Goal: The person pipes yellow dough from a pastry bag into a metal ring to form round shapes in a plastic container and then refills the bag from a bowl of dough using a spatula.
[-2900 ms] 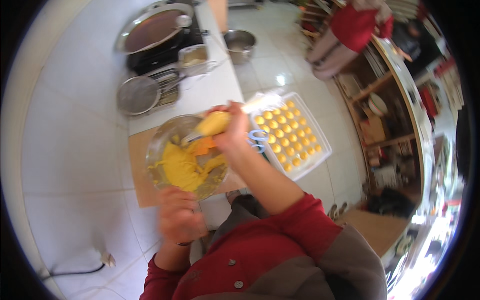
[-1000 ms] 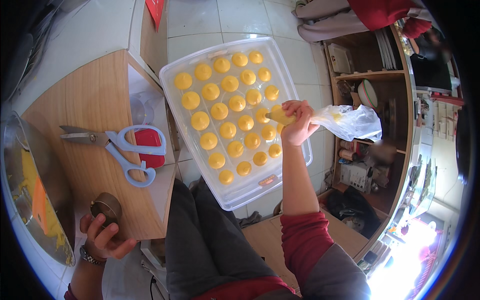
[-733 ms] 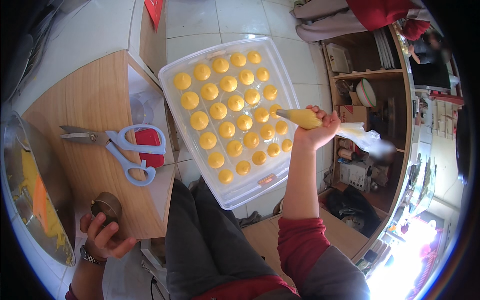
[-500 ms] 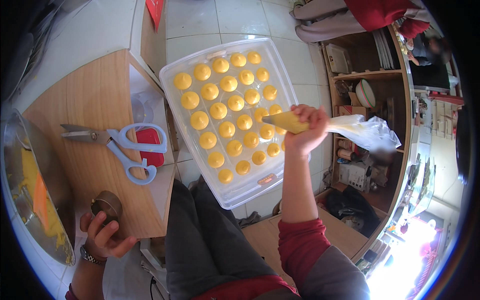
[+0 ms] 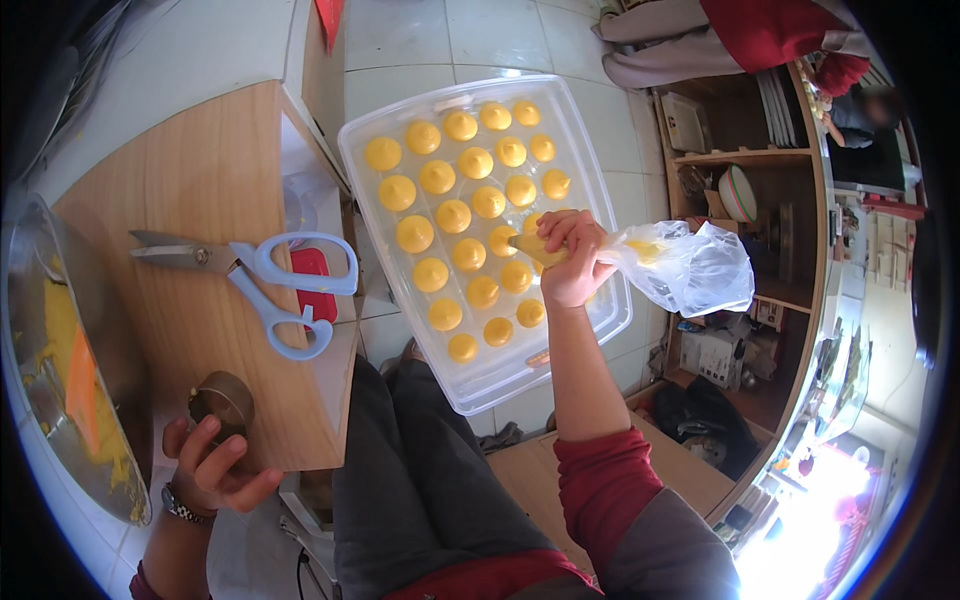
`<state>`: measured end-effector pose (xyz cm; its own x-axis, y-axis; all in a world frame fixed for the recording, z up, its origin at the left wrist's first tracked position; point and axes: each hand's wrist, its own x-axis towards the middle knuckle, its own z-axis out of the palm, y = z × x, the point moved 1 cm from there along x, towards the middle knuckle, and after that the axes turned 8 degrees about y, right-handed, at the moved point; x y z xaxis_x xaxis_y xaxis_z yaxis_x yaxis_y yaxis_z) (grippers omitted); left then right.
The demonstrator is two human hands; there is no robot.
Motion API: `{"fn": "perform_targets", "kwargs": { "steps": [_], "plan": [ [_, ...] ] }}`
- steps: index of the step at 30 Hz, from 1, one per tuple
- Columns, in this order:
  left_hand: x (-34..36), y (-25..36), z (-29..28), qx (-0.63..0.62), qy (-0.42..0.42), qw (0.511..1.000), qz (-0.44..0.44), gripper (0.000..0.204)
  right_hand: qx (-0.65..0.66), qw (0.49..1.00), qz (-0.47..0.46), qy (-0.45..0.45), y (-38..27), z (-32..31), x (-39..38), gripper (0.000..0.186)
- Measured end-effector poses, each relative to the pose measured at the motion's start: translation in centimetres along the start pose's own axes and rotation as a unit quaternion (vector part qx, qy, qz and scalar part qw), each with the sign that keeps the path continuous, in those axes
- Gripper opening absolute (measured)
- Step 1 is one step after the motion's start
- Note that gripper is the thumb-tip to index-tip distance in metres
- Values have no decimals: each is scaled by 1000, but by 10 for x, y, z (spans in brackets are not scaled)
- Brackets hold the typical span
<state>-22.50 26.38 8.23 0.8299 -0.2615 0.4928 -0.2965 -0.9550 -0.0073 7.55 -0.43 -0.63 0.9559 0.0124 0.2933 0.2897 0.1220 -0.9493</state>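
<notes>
My right hand (image 5: 574, 262) grips a clear plastic piping bag (image 5: 672, 262) with yellow paste, its tip down over the clear plastic tray (image 5: 580, 150) on my lap. The tray holds several rows of small yellow mounds (image 5: 447, 216). My left hand (image 5: 212, 468) rests at the near edge of the wooden board (image 5: 195, 180), its fingers touching a small round metal cutter (image 5: 226, 398). Blue-handled scissors (image 5: 262, 282) lie on the board beside a red object (image 5: 312, 285).
A metal bowl (image 5: 55, 350) with yellow paste and an orange spatula (image 5: 83, 388) sits at the left. Wooden shelves (image 5: 752, 190) with bowls and plates stand at the right. Another person's red and grey clothing (image 5: 720, 35) shows at the top.
Earlier I filled the bag over the bowl; the view then swung to the tray. In the last second my right hand shifted the bag slightly left over the mounds. My left hand stayed.
</notes>
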Motion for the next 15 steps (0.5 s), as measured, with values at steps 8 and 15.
{"fn": "perform_targets", "kwargs": {
  "steps": [8, 15],
  "plan": [
    [2, 0, -2, -3, -13, 1000, -3, 37, -1, 996, -27, 87, 0, 3, 3, 30],
    [2, 0, -2, 0, -10, 1000, -2, 36, 253, 874, 193, 367, -17, -23, 21, 32]
  ]
}}
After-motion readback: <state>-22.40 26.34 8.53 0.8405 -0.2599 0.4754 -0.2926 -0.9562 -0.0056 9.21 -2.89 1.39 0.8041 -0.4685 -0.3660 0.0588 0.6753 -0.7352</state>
